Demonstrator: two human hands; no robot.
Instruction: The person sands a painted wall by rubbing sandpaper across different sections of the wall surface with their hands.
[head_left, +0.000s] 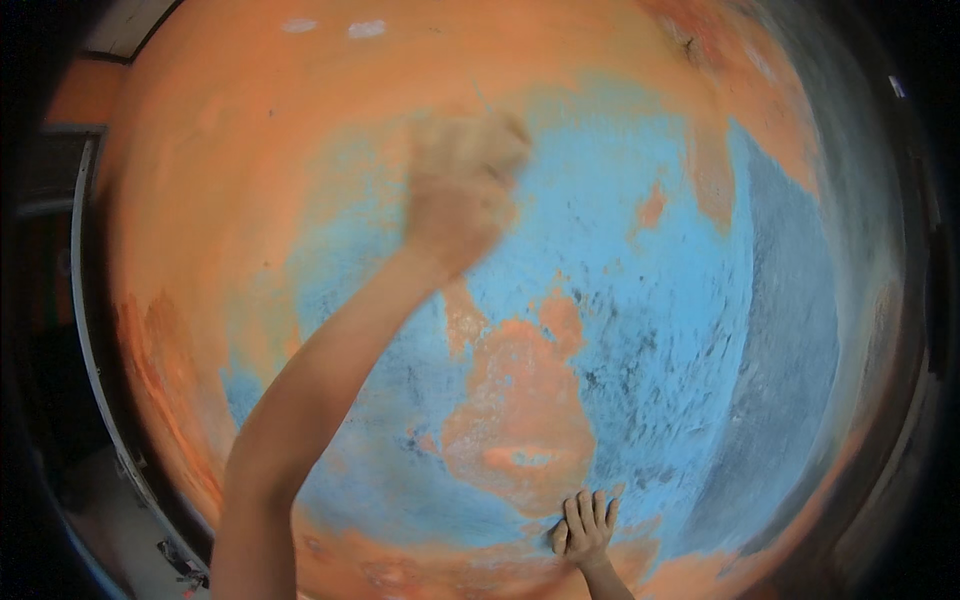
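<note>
A wall with patchy orange and blue paint fills most of the view. My left hand is raised in front of its upper middle, the forearm reaching up from the lower left. This hand is motion-blurred; its fingers look bent, and whether they hold anything cannot be made out. Much lower and to the right, my right hand rests against the wall with its fingers somewhat spread, near the lower edge of the blue area. An irregular orange patch with a rough outline lies between the two hands.
A curved-looking metal frame edge of an opening runs down the left side, with dark space beyond. Small unclear items lie at the lower left. On the right, the wall passes into a shaded grey-blue area. Two pale spots mark the top.
</note>
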